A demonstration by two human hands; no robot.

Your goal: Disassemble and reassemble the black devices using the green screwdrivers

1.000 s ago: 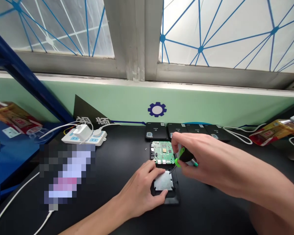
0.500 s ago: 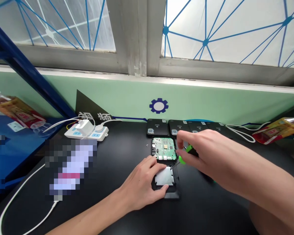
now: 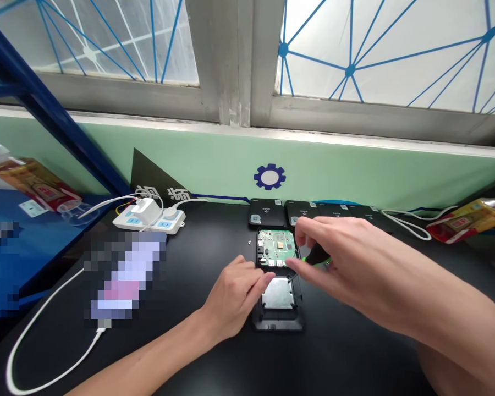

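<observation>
My right hand (image 3: pixel 334 247) is closed around a green and black screwdriver (image 3: pixel 317 254), whose shaft reaches down to the upper right corner of a silver metal plate (image 3: pixel 278 293). That plate lies in a black plastic cover (image 3: pixel 278 323). At the cover's left edge rests my left hand (image 3: pixel 237 294), fingers curled in and thumb extended over the plate's upper left corner; what its fingers hold, if anything, is hidden. Just behind the cover sits an open black case with a green circuit board (image 3: pixel 278 245).
Several black boxes (image 3: pixel 266 212) line the wall. Tiny screws (image 3: pixel 249 242) lie left of the board. A white power strip (image 3: pixel 149 220) with plugs stands at the back left, near a blurred phone (image 3: pixel 127 278) on a white cable. Bottles (image 3: pixel 457 223) lie at both sides.
My left hand has drawn back left from the metal plate, its fingers curling in and uncovering the cover's left side. The screwdriver in my right hand has turned.
</observation>
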